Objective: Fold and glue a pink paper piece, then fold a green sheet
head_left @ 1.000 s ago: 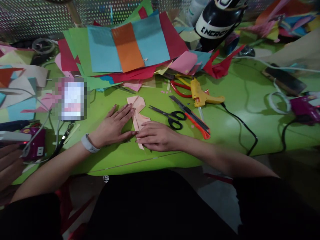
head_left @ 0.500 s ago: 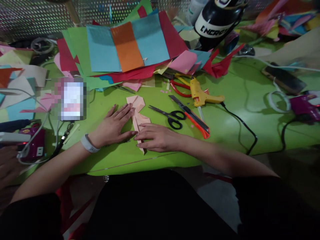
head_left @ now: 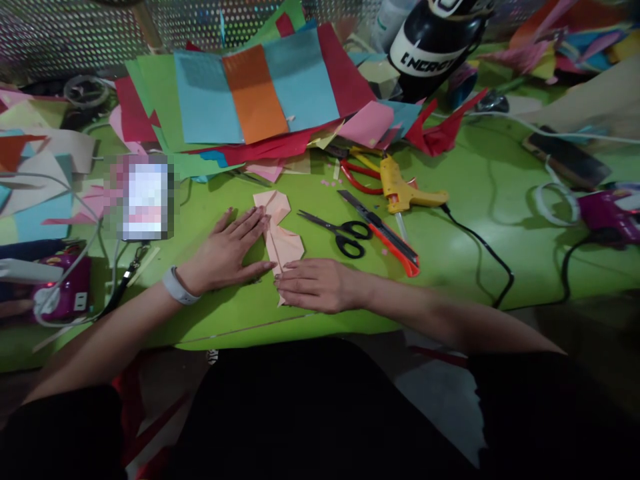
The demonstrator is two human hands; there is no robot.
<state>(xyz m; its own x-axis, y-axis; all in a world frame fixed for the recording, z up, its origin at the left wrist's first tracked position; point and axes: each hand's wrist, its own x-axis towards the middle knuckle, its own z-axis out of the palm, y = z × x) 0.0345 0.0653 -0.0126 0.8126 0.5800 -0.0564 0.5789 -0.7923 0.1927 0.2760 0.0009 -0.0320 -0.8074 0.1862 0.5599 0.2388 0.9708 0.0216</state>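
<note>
A folded piece of peach paper [head_left: 286, 245] lies on the green table, with creases and notched edges. My left hand [head_left: 231, 248] rests flat on its upper left side, fingers stretched out and thumb apart. Lower down, my right hand [head_left: 323, 285] lies over the paper's bottom part with its fingers extended, covering most of that end. To the right of the paper are black-handled scissors [head_left: 345, 233], and beyond them an orange utility knife [head_left: 383, 233] with its blade towards the back.
A yellow glue gun [head_left: 400, 187] with a black cord lies behind the knife, near red-handled pliers [head_left: 357, 175]. Coloured paper sheets [head_left: 205, 100] are stacked at the back. A black bottle [head_left: 435, 50] stands there too. A lit phone [head_left: 145, 200] is on the left, by a purple power strip [head_left: 70, 287].
My right hand has slid slightly down and right along the peach paper, and more of the paper's lower part shows flat. My left hand has stayed in place.
</note>
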